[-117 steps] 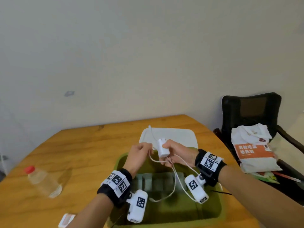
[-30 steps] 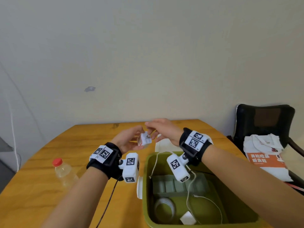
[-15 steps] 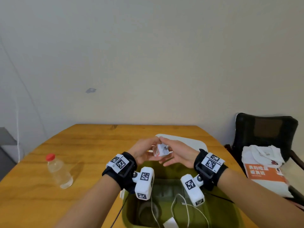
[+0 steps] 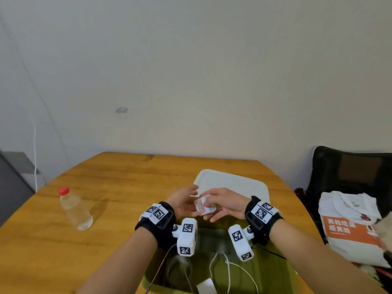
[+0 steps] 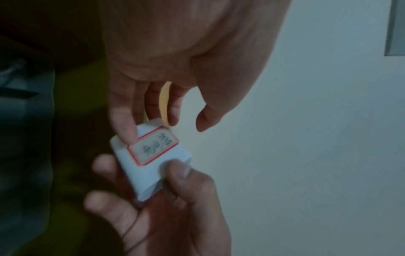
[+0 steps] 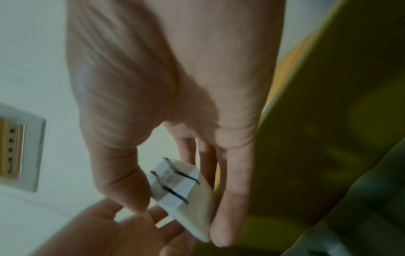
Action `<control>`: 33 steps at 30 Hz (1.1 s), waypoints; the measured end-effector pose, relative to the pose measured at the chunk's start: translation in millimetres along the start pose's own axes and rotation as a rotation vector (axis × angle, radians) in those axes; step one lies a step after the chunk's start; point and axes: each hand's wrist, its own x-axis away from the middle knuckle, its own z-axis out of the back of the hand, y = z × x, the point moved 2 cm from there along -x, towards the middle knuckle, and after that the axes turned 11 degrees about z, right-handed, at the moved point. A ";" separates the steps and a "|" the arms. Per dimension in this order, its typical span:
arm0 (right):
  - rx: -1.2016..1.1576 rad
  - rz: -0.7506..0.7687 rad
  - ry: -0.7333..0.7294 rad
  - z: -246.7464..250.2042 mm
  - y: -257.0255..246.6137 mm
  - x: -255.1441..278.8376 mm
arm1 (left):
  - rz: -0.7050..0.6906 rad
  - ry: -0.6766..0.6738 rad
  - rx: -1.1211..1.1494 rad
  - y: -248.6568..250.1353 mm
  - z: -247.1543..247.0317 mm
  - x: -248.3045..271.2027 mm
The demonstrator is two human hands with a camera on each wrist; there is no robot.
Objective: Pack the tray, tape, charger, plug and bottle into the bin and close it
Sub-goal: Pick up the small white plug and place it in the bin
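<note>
A small white plug (image 4: 202, 206) with a red-bordered label is held above the far end of the olive green bin (image 4: 275, 272). My right hand (image 4: 220, 202) pinches it between thumb (image 5: 181, 171) and fingers; its two prongs (image 6: 175, 181) show in the right wrist view. My left hand (image 4: 186, 200) has straight fingers, and one fingertip (image 5: 124, 129) touches the plug's labelled face. Inside the bin lie the grey tray (image 4: 212, 238), the tape roll (image 4: 178, 266) and the white charger (image 4: 206, 286) with its cable. The red-capped clear bottle (image 4: 74, 209) stands on the table at the left.
The bin's white lid (image 4: 233, 181) lies flat on the wooden table (image 4: 116, 187) just behind the bin. A black chair (image 4: 350, 166) loaded with white and orange bags (image 4: 350, 225) stands at the right. A plain wall backs the table.
The charger and cable once held over the bin now lie inside it. Both hands carried the plug from left of the bin to over its far end; the right hand has taken hold.
</note>
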 end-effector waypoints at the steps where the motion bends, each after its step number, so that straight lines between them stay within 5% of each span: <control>1: 0.076 -0.026 -0.027 -0.9 6.6 -2.2 | 0.007 0.053 -0.037 -2.6 2.5 -5.0; 4: 0.459 -0.074 -0.178 -3.6 32.2 -10.2 | -0.004 0.216 -0.096 -9.0 12.3 -17.7; 9: 1.187 -0.028 -0.387 -13.5 75.1 -19.2 | 0.015 0.253 -0.050 -15.9 23.3 -23.0; 13: 1.380 0.059 -0.397 -20.1 111.6 -31.2 | 0.011 0.268 -0.025 -21.4 32.0 -28.8; 29: 1.053 -0.046 -0.204 -9.0 109.1 -53.3 | -0.109 0.222 0.065 -1.6 70.6 -33.0; 33: 0.986 -0.009 -0.164 -5.0 90.6 -54.5 | -0.259 0.375 0.156 8.6 100.6 -32.6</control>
